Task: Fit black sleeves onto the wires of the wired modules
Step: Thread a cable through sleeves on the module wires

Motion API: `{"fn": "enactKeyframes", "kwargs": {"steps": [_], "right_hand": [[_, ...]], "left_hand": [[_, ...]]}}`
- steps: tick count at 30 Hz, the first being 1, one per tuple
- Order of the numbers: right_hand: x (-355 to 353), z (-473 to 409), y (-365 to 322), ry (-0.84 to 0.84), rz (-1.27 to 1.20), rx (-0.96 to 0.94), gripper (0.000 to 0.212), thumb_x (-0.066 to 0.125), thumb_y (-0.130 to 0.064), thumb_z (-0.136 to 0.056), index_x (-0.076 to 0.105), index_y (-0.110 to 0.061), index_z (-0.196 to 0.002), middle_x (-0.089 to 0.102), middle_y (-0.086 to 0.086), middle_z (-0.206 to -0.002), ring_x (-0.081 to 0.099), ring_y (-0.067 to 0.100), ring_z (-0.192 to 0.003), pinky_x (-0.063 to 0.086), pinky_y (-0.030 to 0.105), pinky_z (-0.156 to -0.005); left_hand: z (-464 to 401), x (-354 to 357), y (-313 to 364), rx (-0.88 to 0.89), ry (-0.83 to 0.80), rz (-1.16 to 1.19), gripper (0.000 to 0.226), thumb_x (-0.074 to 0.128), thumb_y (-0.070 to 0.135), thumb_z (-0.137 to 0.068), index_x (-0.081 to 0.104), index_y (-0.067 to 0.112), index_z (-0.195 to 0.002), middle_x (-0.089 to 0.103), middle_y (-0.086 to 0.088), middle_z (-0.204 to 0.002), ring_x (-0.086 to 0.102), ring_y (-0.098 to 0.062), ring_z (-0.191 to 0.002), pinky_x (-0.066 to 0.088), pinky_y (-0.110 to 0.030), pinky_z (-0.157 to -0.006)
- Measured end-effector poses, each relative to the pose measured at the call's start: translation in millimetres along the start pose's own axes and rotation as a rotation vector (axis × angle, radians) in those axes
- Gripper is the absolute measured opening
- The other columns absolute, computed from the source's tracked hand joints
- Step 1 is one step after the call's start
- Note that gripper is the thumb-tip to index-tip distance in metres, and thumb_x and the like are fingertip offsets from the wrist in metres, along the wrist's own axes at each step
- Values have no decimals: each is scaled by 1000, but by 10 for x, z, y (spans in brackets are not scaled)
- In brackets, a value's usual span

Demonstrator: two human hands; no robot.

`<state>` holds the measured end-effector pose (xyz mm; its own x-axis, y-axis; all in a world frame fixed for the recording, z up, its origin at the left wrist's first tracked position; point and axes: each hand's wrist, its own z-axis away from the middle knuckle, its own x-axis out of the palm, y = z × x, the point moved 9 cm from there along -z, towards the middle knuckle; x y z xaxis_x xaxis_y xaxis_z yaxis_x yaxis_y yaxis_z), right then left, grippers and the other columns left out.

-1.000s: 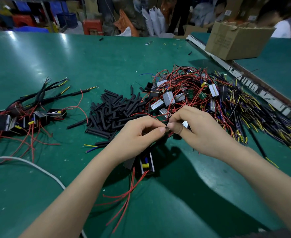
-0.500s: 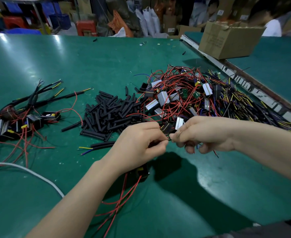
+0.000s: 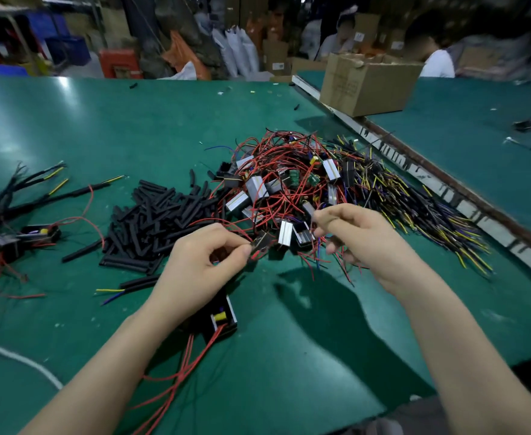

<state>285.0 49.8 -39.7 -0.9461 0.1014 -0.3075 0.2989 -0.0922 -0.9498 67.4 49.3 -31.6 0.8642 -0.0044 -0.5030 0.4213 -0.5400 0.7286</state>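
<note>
head view: the two hands have come apart.
a moment ago the fingertips met in the middle. now the left hand (image 3: 207, 262) pinches a small dark piece with red wires (image 3: 259, 244), while the right hand (image 3: 356, 237) has moved off toward the module pile (image 3: 289, 196), fingers curled round thin wires. black sleeves (image 3: 154, 224) lie heaped on the bench (image 3: 132, 127). it looks like one wire is done and another is being picked.

One head-worn wide view — looking forward and down, close over both forearms, across the green table (image 3: 107, 127) toward the cluttered back.
</note>
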Motion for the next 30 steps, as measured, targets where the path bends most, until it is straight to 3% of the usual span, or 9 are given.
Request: {"fn": "enactKeyframes", "kwargs": {"steps": [5, 7, 10, 12, 15, 19, 25, 28, 30], "right_hand": [[-600, -30, 87, 325, -27, 8, 16, 54, -8, -90, 62, -21, -86, 64, -2, -79, 45, 2, -39, 26, 14, -32], [-811, -51, 126, 325, -194, 56, 15, 51, -9, -93, 61, -19, -89, 63, -1, -79, 45, 4, -38, 22, 12, -30], [-971, -66, 230, 176, -472, 198, 13, 46, -18, -98, 59, -18, -94, 63, -4, -72, 39, 2, -37, 17, 9, -25], [-1128, -65, 363, 187, -352, 261, 13, 46, -19, -98, 59, -18, -98, 64, -4, -72, 39, 2, -37, 17, 8, -26], [-1419, -96, 525, 342, 242, 289, 14, 53, -16, -94, 65, -16, -101, 61, 2, -78, 46, 16, -53, 25, 12, -35], [-1380, -217, 635, 334, 786, 348, 19, 66, -35, -88, 69, -16, -89, 60, 10, -81, 51, 28, -81, 42, 29, -67], [-1367, -238, 768, 371, 918, 456, 31, 60, -36, -91, 65, -6, -86, 57, 13, -80, 51, 29, -73, 43, 33, -69], [-1350, -213, 758, 331, 933, 454, 35, 53, -30, -94, 48, -6, -69, 51, 11, -70, 50, 25, -66, 39, 31, -61], [-1299, -167, 728, 287, 838, 430, 34, 49, -27, -95, 44, -6, -69, 45, 8, -63, 42, 18, -53, 32, 26, -51]], "left_hand": [[3, 65, -170, -158, -61, 141, 8, 68, 19, -86, 73, 22, -80, 67, 9, -80, 59, 0, -74, 41, -11, -68], [8, 93, -217, -195, -91, 167, 8, 67, 23, -86, 72, 25, -80, 68, 9, -81, 61, -4, -75, 43, -13, -67], [7, 98, -224, -200, -101, 173, 8, 67, 24, -86, 72, 27, -80, 69, 9, -81, 61, -5, -74, 43, -12, -66], [2, 94, -212, -193, -99, 174, 10, 67, 23, -86, 72, 27, -79, 68, 10, -79, 59, -1, -71, 42, -10, -64], [-5, 88, -203, -188, -91, 168, 10, 67, 21, -87, 72, 26, -79, 68, 11, -79, 58, 1, -69, 41, -9, -63], [0, 93, -199, -193, -90, 178, 10, 66, 22, -87, 72, 26, -79, 67, 9, -79, 57, 0, -68, 40, -10, -62], [-3, 78, -191, -203, -77, 192, 13, 66, 19, -87, 72, 27, -78, 69, 12, -81, 58, 0, -70, 42, -10, -65], [2, 86, -170, -204, -78, 196, 14, 66, 18, -87, 72, 26, -78, 68, 12, -80, 57, 1, -68, 42, -9, -64], [2, 84, -163, -204, -76, 193, 13, 66, 19, -87, 72, 25, -78, 67, 14, -77, 55, 3, -65, 40, -8, -62]]}}
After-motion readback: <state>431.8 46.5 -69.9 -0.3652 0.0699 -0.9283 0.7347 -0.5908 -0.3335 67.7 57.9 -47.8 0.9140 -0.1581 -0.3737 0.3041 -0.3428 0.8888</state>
